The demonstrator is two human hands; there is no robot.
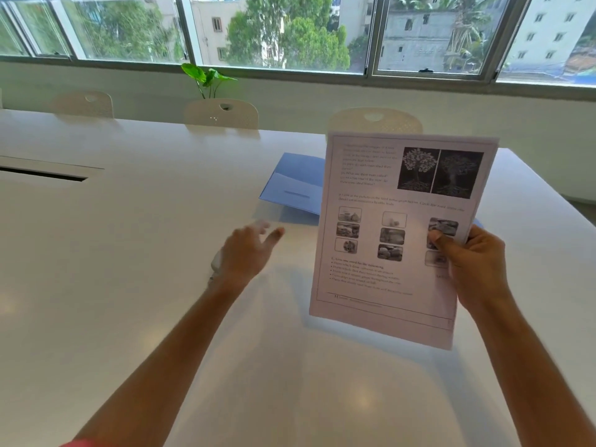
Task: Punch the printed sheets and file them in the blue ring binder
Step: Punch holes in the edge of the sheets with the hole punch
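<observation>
Several printed sheets (400, 233) stand nearly upright in our right hand (474, 262), long edge vertical, thumb pinching the right margin, lifted off the tabletop (129, 253). Behind them, partly hidden, lies the blue ring binder (293, 185), open and well beyond both hands. Our left hand (248, 253) hovers with fingers spread and holds nothing, nearer the binder's left flap. We cannot make out a punch; a small pale object (216, 261) peeks from under the left wrist.

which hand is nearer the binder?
Hard to call; probably left. Left hand hovers just in front of the binder; right hand holds the sheets covering its right part.
</observation>
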